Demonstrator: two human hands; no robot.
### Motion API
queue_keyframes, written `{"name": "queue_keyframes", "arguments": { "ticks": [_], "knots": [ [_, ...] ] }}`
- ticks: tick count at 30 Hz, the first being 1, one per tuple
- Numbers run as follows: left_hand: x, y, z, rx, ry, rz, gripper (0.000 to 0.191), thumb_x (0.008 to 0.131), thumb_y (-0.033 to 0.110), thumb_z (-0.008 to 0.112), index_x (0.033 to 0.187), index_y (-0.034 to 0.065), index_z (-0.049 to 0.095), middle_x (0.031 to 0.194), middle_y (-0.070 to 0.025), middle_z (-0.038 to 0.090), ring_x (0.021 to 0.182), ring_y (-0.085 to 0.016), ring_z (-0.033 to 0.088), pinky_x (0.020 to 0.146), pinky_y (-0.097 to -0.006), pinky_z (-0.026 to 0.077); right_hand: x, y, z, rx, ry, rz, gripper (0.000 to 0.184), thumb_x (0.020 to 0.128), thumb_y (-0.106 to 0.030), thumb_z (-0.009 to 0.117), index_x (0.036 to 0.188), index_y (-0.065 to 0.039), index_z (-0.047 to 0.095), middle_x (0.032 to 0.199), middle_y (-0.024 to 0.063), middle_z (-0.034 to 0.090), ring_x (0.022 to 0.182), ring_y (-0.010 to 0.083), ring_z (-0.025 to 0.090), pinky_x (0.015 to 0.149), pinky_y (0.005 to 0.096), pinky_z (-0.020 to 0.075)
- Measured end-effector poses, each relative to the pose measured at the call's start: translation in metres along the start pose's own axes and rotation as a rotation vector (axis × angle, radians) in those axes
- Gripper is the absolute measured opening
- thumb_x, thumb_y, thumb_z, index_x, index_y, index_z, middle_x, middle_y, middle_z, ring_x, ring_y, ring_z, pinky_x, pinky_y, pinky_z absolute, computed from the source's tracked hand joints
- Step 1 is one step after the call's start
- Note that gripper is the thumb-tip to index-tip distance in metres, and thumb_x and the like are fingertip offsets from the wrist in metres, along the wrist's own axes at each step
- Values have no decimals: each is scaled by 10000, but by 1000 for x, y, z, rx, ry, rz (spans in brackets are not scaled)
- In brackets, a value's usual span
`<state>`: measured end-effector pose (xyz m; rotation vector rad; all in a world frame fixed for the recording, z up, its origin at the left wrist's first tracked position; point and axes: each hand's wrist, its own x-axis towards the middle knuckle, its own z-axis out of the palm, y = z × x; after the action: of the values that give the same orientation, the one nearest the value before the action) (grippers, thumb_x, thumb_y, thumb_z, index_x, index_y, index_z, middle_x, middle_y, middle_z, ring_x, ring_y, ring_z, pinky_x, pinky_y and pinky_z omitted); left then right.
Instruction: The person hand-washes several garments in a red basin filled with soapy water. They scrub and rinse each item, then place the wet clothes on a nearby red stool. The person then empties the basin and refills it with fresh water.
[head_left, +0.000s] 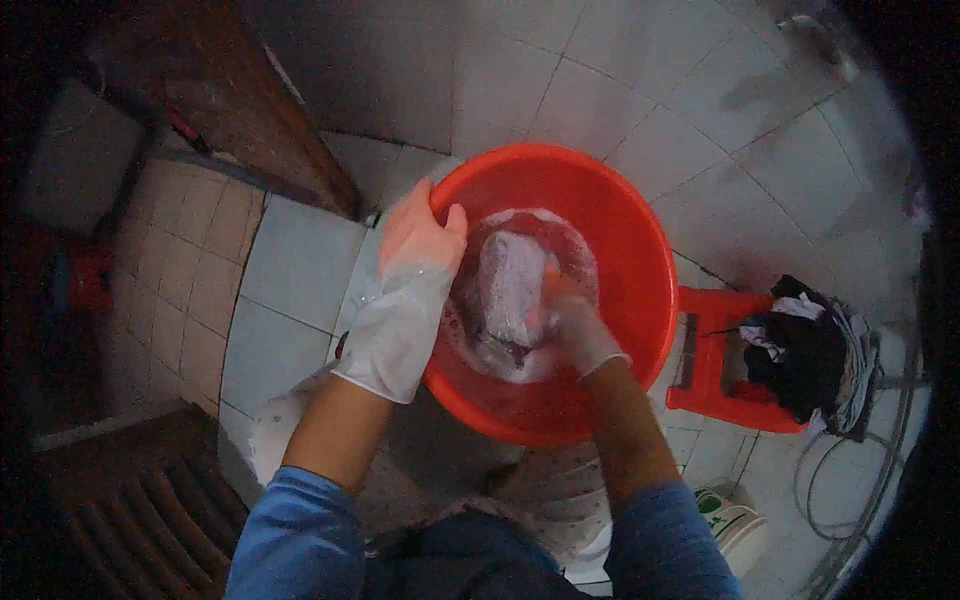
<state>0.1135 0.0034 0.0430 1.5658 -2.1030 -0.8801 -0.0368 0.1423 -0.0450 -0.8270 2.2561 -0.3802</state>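
Observation:
A red plastic basin (637, 247) sits in front of me with foamy water (536, 220) in its bottom. My left hand (424, 232), in a pale pink and white rubber glove, grips the basin's left rim, its thumb on the inner side. A wet, light-coloured cloth (511, 289) lies bunched in the middle of the basin. At the cloth's right side is my right hand (564, 304), gloved the same way. Motion blur hides its fingers, so I cannot tell whether they are closed on the cloth.
Right of the basin stands a red plastic stool (709, 360) with a pile of dark clothes (795, 352) on it. A thin hose (802, 495) curls on the tiles. A white and green object (731, 521) lies at lower right. Slatted brown furniture (165, 502) occupies the lower left; a wooden door (289, 105) the upper left.

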Motion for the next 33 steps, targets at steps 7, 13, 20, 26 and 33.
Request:
{"name": "queue_keyframes", "arguments": {
  "ticks": [7, 13, 20, 26, 33],
  "knots": [
    [-26, 23, 10, -161, 275, 602, 558, 829, 188, 631, 1311, -27, 450, 1329, -226, 481, 1247, -349, 456, 1046, -386, 363, 16, 39, -11, -297, -2, -152, 346, 863, -203, 622, 1187, -85, 596, 1043, 135, 659, 939, 246, 642, 799, 372, 510],
    [-57, 28, 61, -927, -537, -709, 594, 875, 453, 579, 1300, 50, 482, 1320, -140, 509, 1176, -286, 507, 984, -366, 417, -55, 17, -64, 908, 57, -251, 244, 859, -176, 641, 1070, -56, 621, 939, 97, 659, 867, 196, 626, 793, 337, 500],
    [-63, 8, 79, -1191, -715, -889, 453, 902, 473, 530, 1148, 94, 562, 1115, -85, 609, 974, -227, 587, 821, -394, 503, -127, -81, -50, 813, 127, -163, 262, 805, -187, 699, 978, 2, 643, 1004, 97, 657, 911, 178, 605, 805, 340, 485],
    [-70, 5, 97, -1220, -730, -836, 362, 875, 334, 586, 1144, 93, 585, 1064, -76, 640, 966, -247, 610, 840, -426, 511, -69, -46, -43, 833, 279, -12, 410, 832, -333, 621, 997, 42, 641, 917, 203, 676, 893, 320, 653, 814, 412, 494],
    [-48, 4, 90, -1192, -711, -664, 396, 863, 337, 602, 1167, 86, 586, 1114, -96, 638, 996, -269, 614, 861, -430, 503, -54, -40, -13, 690, 359, 87, 543, 880, -504, 517, 996, 7, 658, 982, 243, 650, 971, 377, 614, 876, 422, 462]
  ]
}}
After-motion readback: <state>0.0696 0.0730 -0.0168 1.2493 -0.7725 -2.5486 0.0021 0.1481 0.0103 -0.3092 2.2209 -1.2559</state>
